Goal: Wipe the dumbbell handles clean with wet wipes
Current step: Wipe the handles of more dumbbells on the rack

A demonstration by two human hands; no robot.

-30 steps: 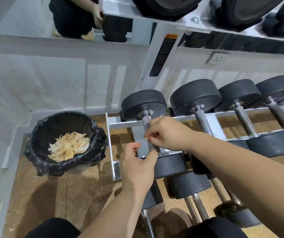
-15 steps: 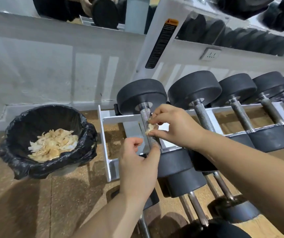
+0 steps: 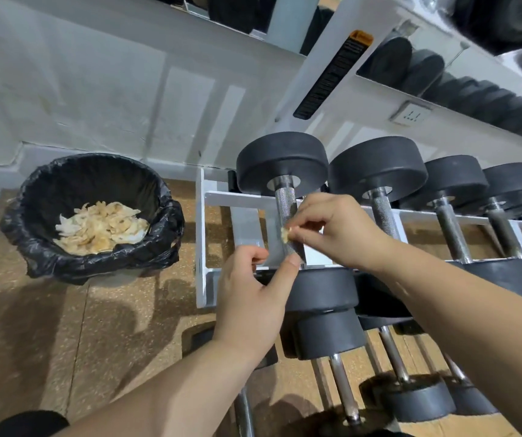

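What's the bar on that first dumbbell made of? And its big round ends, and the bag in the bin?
The handle looks like bare metal: silvery and shiny, with a rough cross-hatched grip. The ends are probably rubber or rubber-coated: matte black, with hardly any shine. The bag looks like thin plastic: glossy black and crinkled around the rim.

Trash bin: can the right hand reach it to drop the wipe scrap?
Probably yes. The right hand pinches the wipe scrap at the leftmost dumbbell handle, and the trash bin stands open-topped on the floor left of the rack. Only the left hand, at that handle's lower end, sits near the path.
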